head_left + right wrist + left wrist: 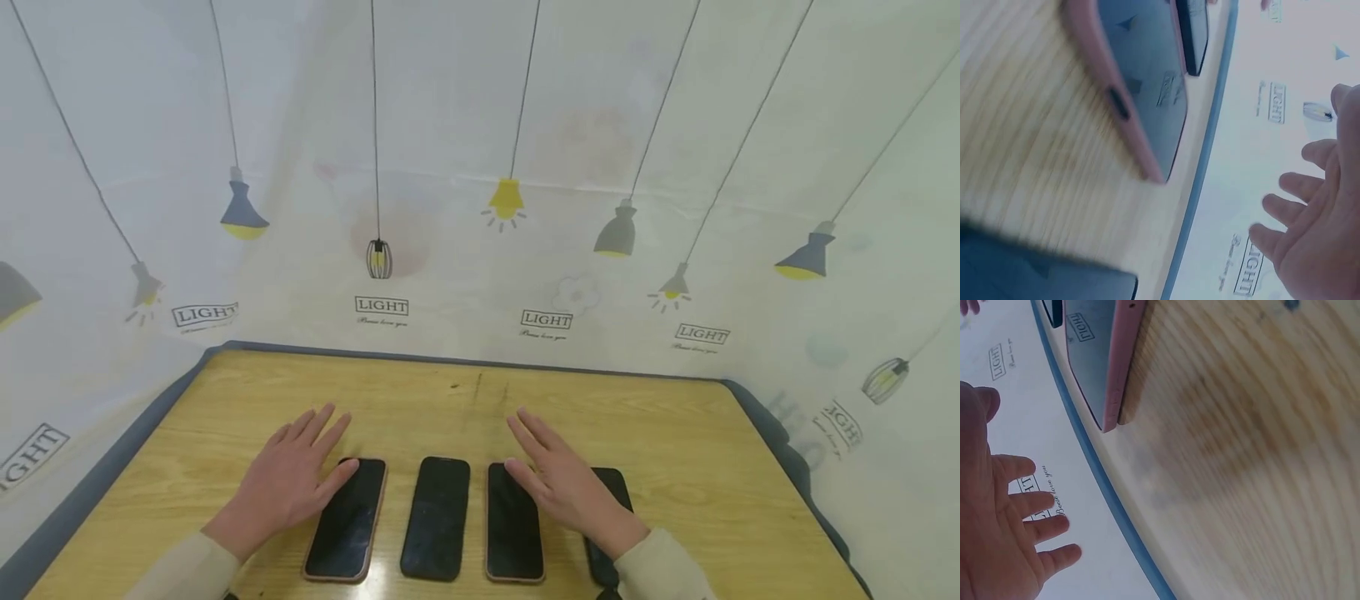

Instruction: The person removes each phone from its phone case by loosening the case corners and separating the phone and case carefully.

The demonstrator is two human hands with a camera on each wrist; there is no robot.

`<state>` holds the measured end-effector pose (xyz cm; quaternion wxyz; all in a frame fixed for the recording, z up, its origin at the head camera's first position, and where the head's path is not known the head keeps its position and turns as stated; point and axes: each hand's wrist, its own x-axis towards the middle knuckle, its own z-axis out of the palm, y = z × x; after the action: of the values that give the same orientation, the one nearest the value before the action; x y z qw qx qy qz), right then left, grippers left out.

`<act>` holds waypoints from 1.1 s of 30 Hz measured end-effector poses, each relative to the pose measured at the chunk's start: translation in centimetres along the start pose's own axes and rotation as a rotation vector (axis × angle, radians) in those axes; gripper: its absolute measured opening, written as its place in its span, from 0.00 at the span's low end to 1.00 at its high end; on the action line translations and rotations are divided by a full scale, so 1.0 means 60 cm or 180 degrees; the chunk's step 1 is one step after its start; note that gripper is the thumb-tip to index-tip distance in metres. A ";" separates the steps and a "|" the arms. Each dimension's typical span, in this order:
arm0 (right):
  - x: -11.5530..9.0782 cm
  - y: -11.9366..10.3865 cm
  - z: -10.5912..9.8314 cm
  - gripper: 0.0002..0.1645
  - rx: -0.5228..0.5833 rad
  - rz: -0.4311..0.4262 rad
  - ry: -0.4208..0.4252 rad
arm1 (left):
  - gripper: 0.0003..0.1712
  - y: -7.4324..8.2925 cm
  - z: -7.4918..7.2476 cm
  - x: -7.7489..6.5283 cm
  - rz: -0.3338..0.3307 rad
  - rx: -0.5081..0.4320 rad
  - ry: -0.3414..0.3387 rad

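Note:
Several smartphones lie face up in a row on the wooden table, their screens dark. My left hand (288, 479) is beside the leftmost phone (347, 521), which has a pink edge; the thumb overlaps its top in the head view. A black phone (436, 518) lies right of it, between my hands. My right hand (566, 483) hovers over another pink-edged phone (514, 533) and partly hides the rightmost dark phone (613, 487). Both hands have their fingers extended and hold nothing. In the wrist views the left palm (997, 519) and right palm (1316, 244) show above the table.
The wooden table (420, 400) has a blue-grey edge (465, 362) along its back and sides. Behind it and at both sides hangs a pale sheet (450, 108) printed with lamps and the word LIGHT. Small dark marks (480, 387) show near the table's back.

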<state>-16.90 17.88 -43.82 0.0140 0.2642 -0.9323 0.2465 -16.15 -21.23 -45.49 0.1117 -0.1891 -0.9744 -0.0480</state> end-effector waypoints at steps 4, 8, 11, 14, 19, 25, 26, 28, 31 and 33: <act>0.005 -0.020 0.005 0.37 0.0265 0.0139 -0.0134 | 0.40 0.007 -0.005 -0.004 -0.0127 -0.0157 -0.0100; 0.010 -0.037 0.014 0.35 0.0424 0.0048 -0.0123 | 0.39 0.014 -0.007 -0.004 -0.0214 -0.0297 -0.0183; 0.012 -0.049 0.021 0.34 0.0542 -0.0011 -0.0118 | 0.38 0.020 -0.007 -0.005 -0.0306 -0.0440 -0.0283; 0.012 -0.058 0.029 0.34 0.0682 -0.0033 -0.0163 | 0.36 0.025 -0.006 -0.003 -0.0435 -0.0567 -0.0446; 0.012 -0.073 0.041 0.35 0.0984 0.0003 -0.0323 | 0.35 0.032 -0.001 0.001 -0.0602 -0.0652 -0.0689; 0.014 -0.090 0.053 0.32 0.1274 -0.0064 -0.0426 | 0.40 0.041 0.008 0.007 -0.0826 -0.0719 -0.0918; 0.014 -0.092 0.056 0.31 0.1297 -0.0091 -0.0421 | 0.41 0.043 0.010 0.008 -0.0853 -0.0719 -0.0941; 0.015 -0.097 0.062 0.28 0.1367 -0.0138 -0.0415 | 0.44 0.045 0.013 0.007 -0.0875 -0.0695 -0.0971; 0.017 -0.102 0.071 0.24 0.1442 -0.0155 -0.0428 | 0.45 0.051 0.016 0.008 -0.0899 -0.0668 -0.0970; 0.018 -0.105 0.077 0.22 0.1465 -0.0177 -0.0424 | 0.46 0.055 0.019 0.007 -0.0930 -0.0644 -0.0964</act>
<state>-14.21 10.52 -44.86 -0.1012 0.3016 -0.8429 0.4340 -15.52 -17.91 -46.33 -0.0635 -0.0612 -0.9873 -0.1322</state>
